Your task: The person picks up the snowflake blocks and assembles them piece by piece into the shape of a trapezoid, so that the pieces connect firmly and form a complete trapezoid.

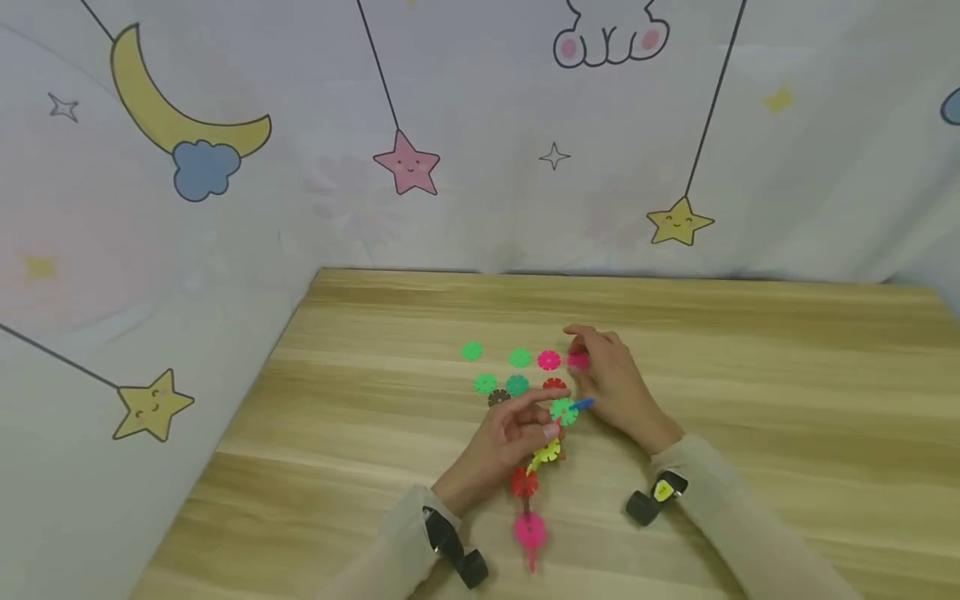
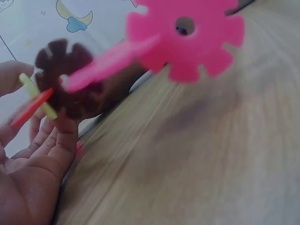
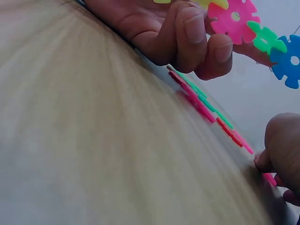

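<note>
In the head view my left hand grips a chain of interlocking notched plastic discs by its yellow disc. The chain's upper end has a green disc and a blue disc. A red disc and a pink disc hang towards me. The left wrist view shows a brown disc slotted between red and pink ones. At the back, my right hand has thumb and fingertips about a loose pink disc, partly hidden by the fingers.
Loose discs lie just beyond my left hand: several green, a pink one, a red one and a brown one. The wooden table meets a printed curtain at its back edge.
</note>
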Motion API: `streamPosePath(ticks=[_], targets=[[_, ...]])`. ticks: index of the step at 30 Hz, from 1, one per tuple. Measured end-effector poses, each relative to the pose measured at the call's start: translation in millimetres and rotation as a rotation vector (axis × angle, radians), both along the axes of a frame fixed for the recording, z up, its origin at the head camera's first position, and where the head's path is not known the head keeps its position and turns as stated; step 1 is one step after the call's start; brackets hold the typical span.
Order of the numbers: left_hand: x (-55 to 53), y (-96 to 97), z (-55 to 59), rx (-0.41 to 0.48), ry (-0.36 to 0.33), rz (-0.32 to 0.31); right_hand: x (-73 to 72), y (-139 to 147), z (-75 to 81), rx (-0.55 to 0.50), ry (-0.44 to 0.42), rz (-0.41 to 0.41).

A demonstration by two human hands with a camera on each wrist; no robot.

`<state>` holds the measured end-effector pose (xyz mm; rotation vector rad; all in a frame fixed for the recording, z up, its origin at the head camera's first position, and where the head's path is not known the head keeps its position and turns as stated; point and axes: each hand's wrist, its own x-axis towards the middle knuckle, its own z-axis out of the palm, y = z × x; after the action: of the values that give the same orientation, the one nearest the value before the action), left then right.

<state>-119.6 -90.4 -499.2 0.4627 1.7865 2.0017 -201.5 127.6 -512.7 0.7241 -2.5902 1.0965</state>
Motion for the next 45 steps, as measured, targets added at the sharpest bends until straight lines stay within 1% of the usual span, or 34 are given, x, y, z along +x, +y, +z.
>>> streamPosePath(ticks=[3,5,10,13,15,17,20,25,30,32,36,39,45], targets=[[-2.0,1.0,-1.6,0.035,0.001,-0.005,5.6,8.0,1.4,0.001,-0.008,-0.026],[-2.8,1.9,-2.6,0.042,0.005,-0.001,11.2,14.9,0.9,-0.018,0.012,-0.046],[-1.8,2.1,-3.5,0.01,0.014,0.028,31.7,32.4,-0.5,-0.135,0.06,-0.093],[-1.5,1.1,-2.5,-0.011,0.017,0.034,43.5,39.5,-0.9,-0.224,0.036,-0.121],[-1.9,0.7,-1.8,-0.022,0.017,0.03,49.3,42.4,-1.5,-0.282,0.002,-0.14],[-2.2,0.5,-1.1,-0.028,0.014,0.033,52.3,43.5,-2.2,-0.332,-0.024,-0.136],[-1.9,0.4,-1.1,-0.034,0.015,0.038,54.9,44.0,-2.3,-0.41,-0.083,-0.106],[-1.8,0.2,-1.0,-0.052,0.028,0.042,56.8,43.9,1.0,-0.508,-0.184,-0.022],[-2.0,-0.2,0.5,-0.064,0.029,0.049,58.9,41.6,7.6,-0.656,-0.349,0.087],[-2.2,0.5,1.3,-0.068,0.026,0.054,59.0,41.9,9.3,-0.691,-0.394,0.121],[-1.4,0.8,2.9,-0.066,0.024,0.065,58.9,42.1,11.1,-0.697,-0.415,0.149],[-0.9,1.1,2.9,-0.056,0.016,0.063,59.2,42.3,11.6,-0.694,-0.416,0.151],[-1.0,2.4,0.9,-0.031,-0.009,0.034,60.4,42.1,11.2,-0.71,-0.437,0.142]])
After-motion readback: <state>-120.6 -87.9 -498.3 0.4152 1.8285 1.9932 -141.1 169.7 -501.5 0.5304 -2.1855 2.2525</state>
